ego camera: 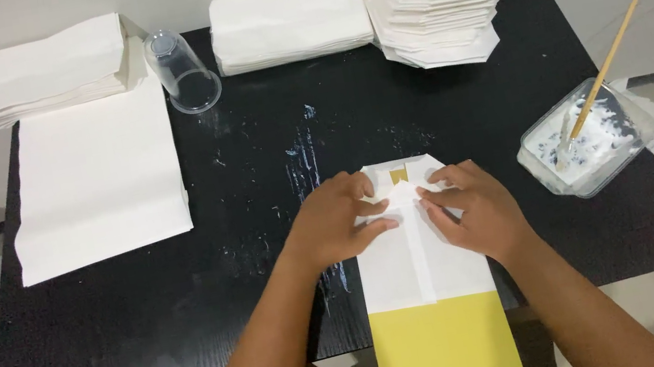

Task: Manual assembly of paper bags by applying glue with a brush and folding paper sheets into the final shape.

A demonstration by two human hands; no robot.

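1. Nearest the camera, the yellow lower part of a paper bag [434, 281] is seen overhanging the front edge of the black table [147, 332]; its white upper part lies flat on the tabletop, with a seam running up the middle.
2. The folded top end of the bag is pressed down by both hands. The left hand [340, 221] is laid flat on the left flap, fingers spread and pointing right, nothing being gripped.
3. The right hand [475, 207] is laid on the right flap, fingers bent and fingertips pressed onto the paper near the centre fold; nothing is clenched in it either.
4. A small yellow patch is shown between the folded white flaps, just beyond the fingertips.
5. To the right, a clear plastic container [583, 138] of white glue is set near the table's edge, with a wooden-handled brush [603, 72] leaned in it.
6. Smears of dried glue [300, 157] are seen on the tabletop beyond the left hand.
7. To the left, a large flat white paper sheet [98, 179] is laid.
8. Farthest off, a clear plastic cup [182, 70] is lying on its side, flanked by stacks of white paper: one at far left [47, 71], one in the middle [290, 22], and a stack of folded pieces [443, 2] at right.
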